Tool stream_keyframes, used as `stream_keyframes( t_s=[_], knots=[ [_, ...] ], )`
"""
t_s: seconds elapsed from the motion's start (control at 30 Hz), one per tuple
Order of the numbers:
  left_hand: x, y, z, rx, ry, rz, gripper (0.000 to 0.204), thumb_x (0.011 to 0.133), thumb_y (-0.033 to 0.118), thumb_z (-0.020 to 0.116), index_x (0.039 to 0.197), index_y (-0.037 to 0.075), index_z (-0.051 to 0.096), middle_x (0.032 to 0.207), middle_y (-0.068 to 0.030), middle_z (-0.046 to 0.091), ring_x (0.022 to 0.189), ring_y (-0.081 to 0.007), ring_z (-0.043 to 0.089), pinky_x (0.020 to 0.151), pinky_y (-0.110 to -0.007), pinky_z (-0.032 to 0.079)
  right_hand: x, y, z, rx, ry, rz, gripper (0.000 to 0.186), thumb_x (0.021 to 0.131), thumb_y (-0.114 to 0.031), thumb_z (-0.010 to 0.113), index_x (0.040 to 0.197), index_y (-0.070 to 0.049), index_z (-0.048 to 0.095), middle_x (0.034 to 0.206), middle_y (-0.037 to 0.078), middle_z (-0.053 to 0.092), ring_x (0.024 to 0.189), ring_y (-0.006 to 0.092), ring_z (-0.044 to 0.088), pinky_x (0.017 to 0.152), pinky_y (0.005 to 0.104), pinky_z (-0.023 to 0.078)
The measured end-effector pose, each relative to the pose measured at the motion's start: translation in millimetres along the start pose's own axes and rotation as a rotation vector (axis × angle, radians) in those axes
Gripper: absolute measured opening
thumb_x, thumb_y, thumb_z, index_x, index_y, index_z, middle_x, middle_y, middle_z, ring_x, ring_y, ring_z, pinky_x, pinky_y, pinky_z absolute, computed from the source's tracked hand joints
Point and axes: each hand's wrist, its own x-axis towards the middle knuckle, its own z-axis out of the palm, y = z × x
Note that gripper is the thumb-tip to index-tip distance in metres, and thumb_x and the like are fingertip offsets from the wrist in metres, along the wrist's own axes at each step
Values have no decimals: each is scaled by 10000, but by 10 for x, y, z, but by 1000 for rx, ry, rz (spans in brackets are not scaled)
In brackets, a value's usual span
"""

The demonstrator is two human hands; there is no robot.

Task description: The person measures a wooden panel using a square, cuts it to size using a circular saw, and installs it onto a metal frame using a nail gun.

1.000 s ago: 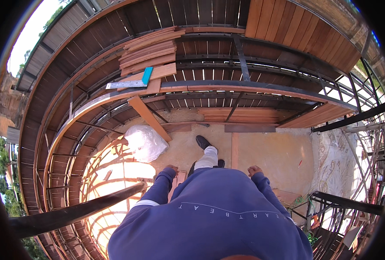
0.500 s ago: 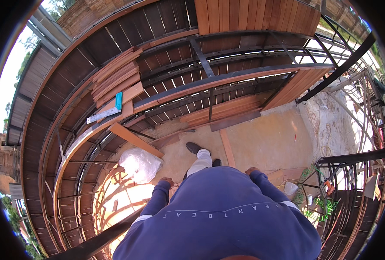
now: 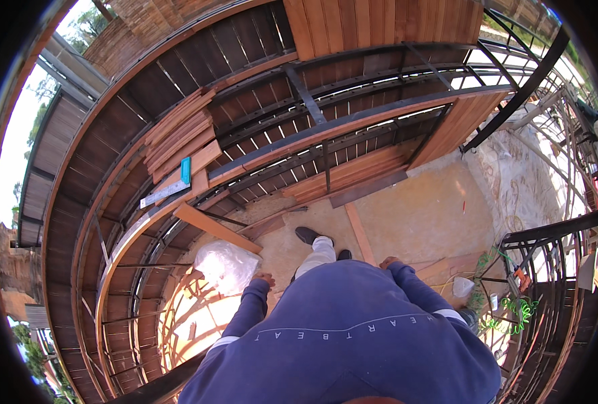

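My left hand (image 3: 266,278) hangs beside my body, close to a crumpled clear plastic bag (image 3: 226,266) on the floor. Lower down on the other side is my right hand (image 3: 389,262), near a long wooden board (image 3: 358,232) lying flat. Nothing can be seen in either hand; the fingers are small and mostly turned out of sight, so I cannot tell how they are held. Ahead on the left, a square with a teal handle and metal blade (image 3: 185,171) rests on a stack of reddish wooden planks (image 3: 181,135) over a curved bench frame (image 3: 265,161).
A wooden board (image 3: 217,229) slants from the frame to the floor. Dark metal bars (image 3: 551,227) stand at the right, with a coiled green hose (image 3: 518,313) beside them. Farther right lies a pale plastic sheet (image 3: 524,168). Finished plank seating (image 3: 383,27) curves along the back.
My view has turned slightly, so the bench, planks and bag sit a little further right and lower on the left side. Both hands stay low at my sides.
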Motion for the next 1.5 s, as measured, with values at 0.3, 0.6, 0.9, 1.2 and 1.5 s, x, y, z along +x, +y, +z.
stream_keyframes(
  t_s=[0.3,0.6,0.9,1.2,1.5],
  knots=[
    [423,-547,-84,3,-68,-40,287,986,275,593,1192,77,613,1092,-143,727,929,-279,717,734,-435,553,20,-109,31,14,64,-2,389,839,-435,659,1007,-99,761,1036,170,725,1002,287,697,896,407,533],
    [17,-298,-41,106,36,-86,298,997,281,543,1221,98,615,1129,-136,714,988,-259,701,784,-428,551,-17,-200,-52,-142,-40,-82,437,845,-456,656,1109,-118,742,1131,144,719,1080,291,681,932,401,531],
    [97,-234,59,178,-20,53,333,972,274,580,1219,64,654,1042,-110,740,852,-230,725,636,-352,575,-4,-62,-99,-122,5,-41,469,816,-542,689,1023,-129,770,1205,110,709,1176,274,651,1005,375,502],
    [149,-79,-35,-329,93,81,256,972,260,584,1116,60,656,979,-106,737,827,-215,723,654,-342,578,294,-538,-411,-11,177,-212,393,822,-461,707,1007,-120,769,1030,151,745,984,315,713,916,398,546],
    [-458,2215,-1723,-1041,155,553,251,1004,296,588,1094,65,627,871,-61,691,678,-144,656,603,-304,576,149,-2803,-820,30,110,-587,416,869,-375,705,1152,-70,697,930,130,730,887,263,711,793,347,554]
  ],
)
